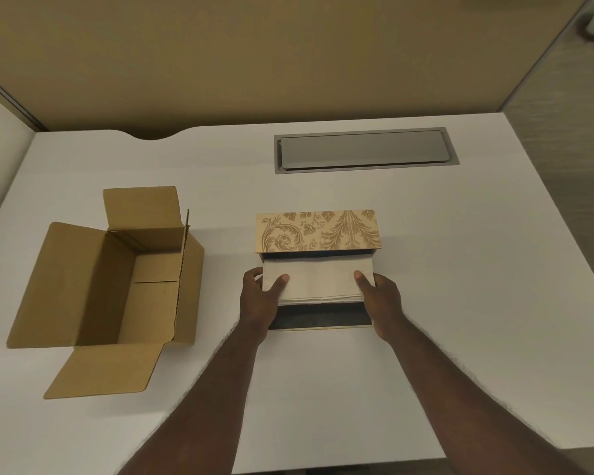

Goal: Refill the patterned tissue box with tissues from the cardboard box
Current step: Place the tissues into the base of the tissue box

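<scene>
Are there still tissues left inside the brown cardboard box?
No, the cardboard box shows only its bare bottom, while both hands hold the stack of tissues at the patterned tissue box.

A single head-worn camera looked steeply down and forward over the near edge of the flat white table (323, 389), seemingly from close above.

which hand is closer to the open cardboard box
Left. The left hand grips the tissue stack's end facing the cardboard box; the right hand holds the far end.
</scene>
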Action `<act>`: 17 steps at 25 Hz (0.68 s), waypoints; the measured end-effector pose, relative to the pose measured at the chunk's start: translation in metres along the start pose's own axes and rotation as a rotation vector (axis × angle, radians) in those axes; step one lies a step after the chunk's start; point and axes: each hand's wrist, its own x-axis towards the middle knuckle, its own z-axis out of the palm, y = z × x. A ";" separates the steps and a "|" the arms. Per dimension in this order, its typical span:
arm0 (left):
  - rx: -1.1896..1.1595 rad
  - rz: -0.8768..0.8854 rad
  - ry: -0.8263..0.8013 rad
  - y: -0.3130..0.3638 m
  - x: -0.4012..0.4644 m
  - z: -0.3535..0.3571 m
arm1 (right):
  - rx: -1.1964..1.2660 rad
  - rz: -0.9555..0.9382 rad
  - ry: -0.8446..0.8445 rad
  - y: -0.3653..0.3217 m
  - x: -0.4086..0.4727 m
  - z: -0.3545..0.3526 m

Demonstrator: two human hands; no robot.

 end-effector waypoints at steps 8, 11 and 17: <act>0.112 0.039 -0.044 -0.005 -0.001 0.002 | -0.048 0.001 0.042 -0.002 -0.003 0.005; 0.166 0.056 -0.068 -0.004 -0.004 0.004 | -0.085 -0.006 0.062 -0.002 -0.005 0.008; 0.137 -0.007 -0.108 0.000 -0.004 0.003 | -0.071 0.033 0.063 -0.005 -0.006 0.007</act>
